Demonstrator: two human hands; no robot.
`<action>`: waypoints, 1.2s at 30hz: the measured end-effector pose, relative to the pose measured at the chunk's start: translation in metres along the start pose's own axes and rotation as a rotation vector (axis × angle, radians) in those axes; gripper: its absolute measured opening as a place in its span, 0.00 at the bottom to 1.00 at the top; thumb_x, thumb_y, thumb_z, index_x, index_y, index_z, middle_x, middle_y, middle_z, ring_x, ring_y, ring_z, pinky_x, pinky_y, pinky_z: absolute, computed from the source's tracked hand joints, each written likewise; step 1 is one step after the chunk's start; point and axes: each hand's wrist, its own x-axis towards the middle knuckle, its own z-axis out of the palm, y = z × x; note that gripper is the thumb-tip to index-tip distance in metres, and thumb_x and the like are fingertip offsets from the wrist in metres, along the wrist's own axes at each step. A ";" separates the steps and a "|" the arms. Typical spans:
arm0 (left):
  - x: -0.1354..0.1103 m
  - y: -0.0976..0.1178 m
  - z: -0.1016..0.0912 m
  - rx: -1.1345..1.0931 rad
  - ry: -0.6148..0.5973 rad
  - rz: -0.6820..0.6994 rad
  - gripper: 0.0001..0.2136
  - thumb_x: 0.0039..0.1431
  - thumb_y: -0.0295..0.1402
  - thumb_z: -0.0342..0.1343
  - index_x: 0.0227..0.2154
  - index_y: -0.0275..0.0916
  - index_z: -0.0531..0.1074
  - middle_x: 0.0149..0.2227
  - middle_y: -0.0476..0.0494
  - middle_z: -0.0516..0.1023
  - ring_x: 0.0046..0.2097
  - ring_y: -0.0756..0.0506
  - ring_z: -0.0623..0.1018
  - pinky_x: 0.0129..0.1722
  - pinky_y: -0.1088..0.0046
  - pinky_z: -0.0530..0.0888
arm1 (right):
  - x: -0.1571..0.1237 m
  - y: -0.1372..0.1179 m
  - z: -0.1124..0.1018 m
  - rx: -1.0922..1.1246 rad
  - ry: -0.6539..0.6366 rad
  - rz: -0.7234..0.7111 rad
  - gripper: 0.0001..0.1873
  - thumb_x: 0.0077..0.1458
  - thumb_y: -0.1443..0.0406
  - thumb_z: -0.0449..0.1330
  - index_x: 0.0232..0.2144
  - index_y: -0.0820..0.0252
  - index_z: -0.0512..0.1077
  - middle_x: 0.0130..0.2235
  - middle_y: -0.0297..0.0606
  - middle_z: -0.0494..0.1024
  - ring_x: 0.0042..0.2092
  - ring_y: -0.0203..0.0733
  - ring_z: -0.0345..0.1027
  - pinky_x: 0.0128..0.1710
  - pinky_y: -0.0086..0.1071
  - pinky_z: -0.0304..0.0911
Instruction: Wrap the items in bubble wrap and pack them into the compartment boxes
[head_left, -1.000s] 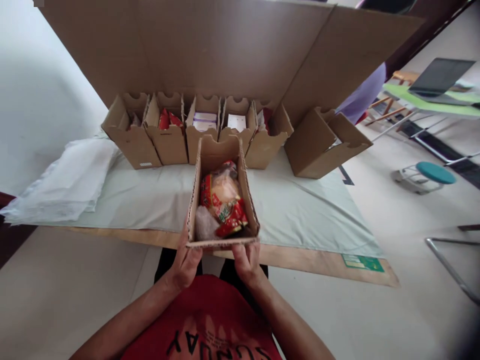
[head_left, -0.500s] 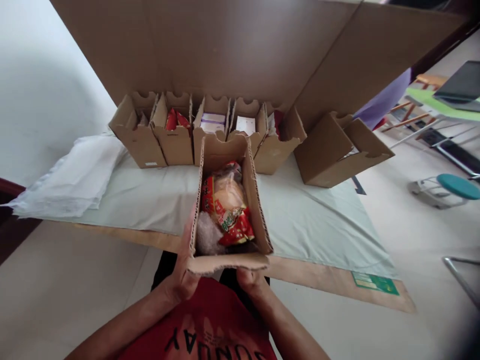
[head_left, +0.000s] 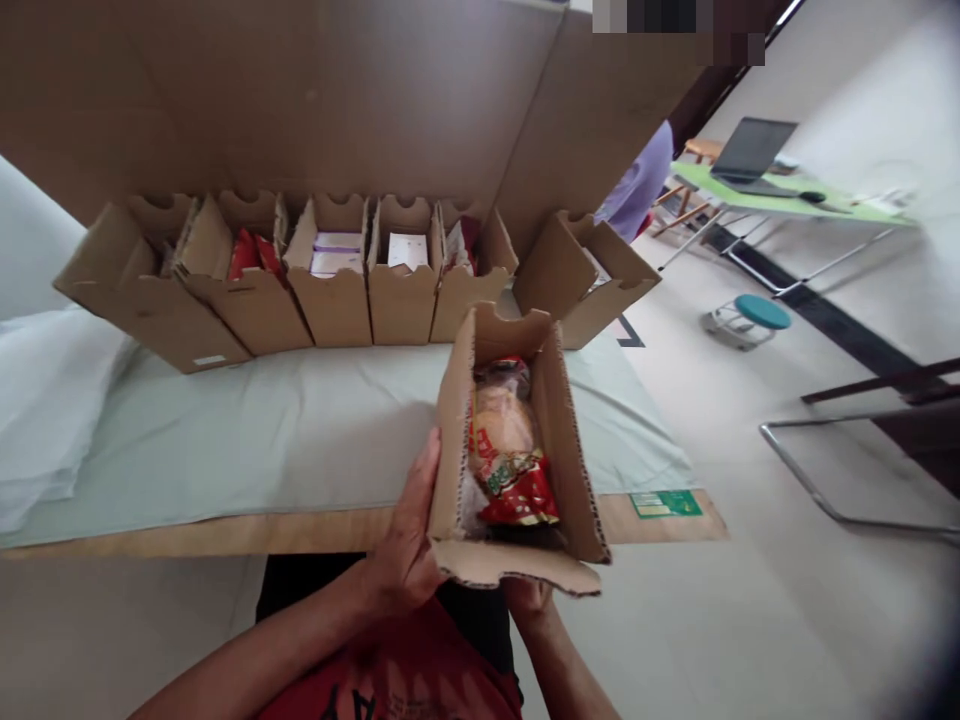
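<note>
Cardboard box [head_left: 566, 450] held in left grip [head_left: 409, 545]; right grip [head_left: 529, 596] mostly hidden underneath, cannot tell its hold.

The narrow cardboard box [head_left: 562, 450], brown and open-topped, is held tilted at the near side, right of centre, its near flap bent outward. Inside, a red packet [head_left: 514, 445] with a clear window lies lengthwise, crinkled clear plastic [head_left: 471, 500] at its left.

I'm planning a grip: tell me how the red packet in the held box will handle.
The red packet probably gives when squeezed, since it looks creased and thin-skinned. Its glossy surface may be slippery.
</note>
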 end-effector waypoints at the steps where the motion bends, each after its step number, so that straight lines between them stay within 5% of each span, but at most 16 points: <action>1: 0.012 0.002 0.006 0.015 -0.039 0.057 0.44 0.63 0.56 0.51 0.74 0.44 0.39 0.77 0.39 0.40 0.76 0.31 0.44 0.74 0.53 0.47 | 0.002 0.008 -0.007 -0.009 0.053 -0.013 0.19 0.66 0.56 0.62 0.55 0.56 0.72 0.56 0.43 0.74 0.52 0.47 0.72 0.50 0.45 0.73; 7: 0.086 -0.008 0.036 0.069 -0.079 0.207 0.41 0.68 0.54 0.46 0.74 0.41 0.38 0.77 0.37 0.39 0.76 0.33 0.44 0.74 0.50 0.46 | 0.056 0.044 -0.027 -0.042 0.369 -0.115 0.19 0.65 0.52 0.53 0.34 0.56 0.78 0.33 0.45 0.78 0.41 0.60 0.75 0.43 0.53 0.72; 12: 0.137 -0.034 0.050 0.031 -0.032 0.238 0.39 0.68 0.51 0.48 0.74 0.41 0.41 0.76 0.36 0.41 0.76 0.34 0.46 0.74 0.50 0.48 | 0.118 0.054 -0.028 -0.007 0.428 -0.137 0.27 0.63 0.47 0.52 0.45 0.62 0.77 0.44 0.52 0.80 0.49 0.60 0.75 0.51 0.53 0.70; 19: 0.191 -0.058 0.052 0.031 -0.020 0.230 0.37 0.68 0.51 0.47 0.73 0.40 0.44 0.76 0.36 0.45 0.75 0.35 0.48 0.74 0.50 0.48 | 0.179 0.073 -0.033 -0.001 0.288 -0.144 0.34 0.63 0.44 0.49 0.55 0.65 0.72 0.50 0.53 0.78 0.56 0.58 0.71 0.58 0.50 0.65; 24: 0.222 -0.066 0.047 0.146 0.003 0.179 0.38 0.68 0.53 0.47 0.73 0.38 0.45 0.75 0.34 0.47 0.75 0.38 0.49 0.74 0.55 0.48 | 0.208 0.074 -0.042 -0.041 0.176 -0.101 0.28 0.64 0.47 0.52 0.54 0.60 0.71 0.52 0.49 0.77 0.55 0.54 0.69 0.58 0.47 0.64; 31: 0.262 -0.078 0.059 0.207 0.145 0.000 0.32 0.66 0.41 0.52 0.69 0.36 0.55 0.71 0.31 0.60 0.72 0.35 0.59 0.72 0.51 0.54 | 0.258 0.071 -0.038 -0.244 0.309 0.006 0.17 0.60 0.51 0.57 0.39 0.57 0.73 0.40 0.40 0.76 0.37 0.44 0.69 0.42 0.39 0.67; 36: 0.246 -0.094 0.053 0.306 0.143 -0.062 0.32 0.59 0.34 0.57 0.67 0.35 0.59 0.67 0.29 0.66 0.68 0.33 0.65 0.70 0.47 0.60 | 0.257 0.061 -0.032 -0.201 0.380 0.106 0.17 0.58 0.51 0.59 0.38 0.58 0.71 0.32 0.36 0.76 0.31 0.41 0.67 0.36 0.37 0.65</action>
